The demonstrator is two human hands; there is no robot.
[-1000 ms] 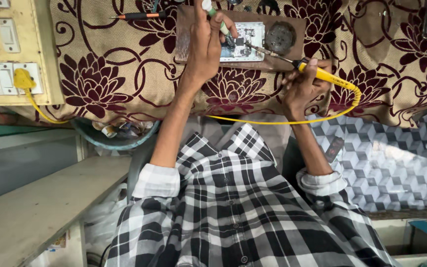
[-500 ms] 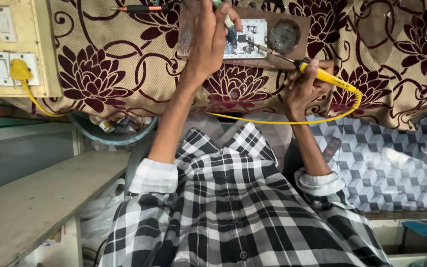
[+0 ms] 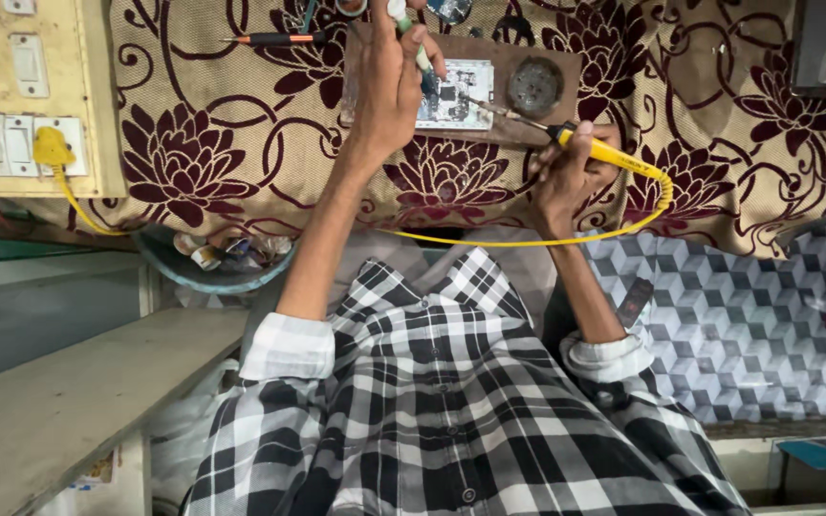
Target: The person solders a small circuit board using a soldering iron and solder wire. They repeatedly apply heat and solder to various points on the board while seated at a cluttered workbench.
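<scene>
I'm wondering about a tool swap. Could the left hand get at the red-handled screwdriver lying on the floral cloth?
Probably yes. The screwdriver lies in the open just beside the left hand, with nothing between them, though that hand already grips a small whitish thing it would have to set down.

A yellow soldering iron (image 3: 597, 150) lies slanted right of the middle near the top, its thin metal tip touching a small pale circuit board (image 3: 453, 94). The board lies flat at the top middle.

The left hand (image 3: 389, 86) hides part of the circuit board (image 3: 456, 94).
</scene>
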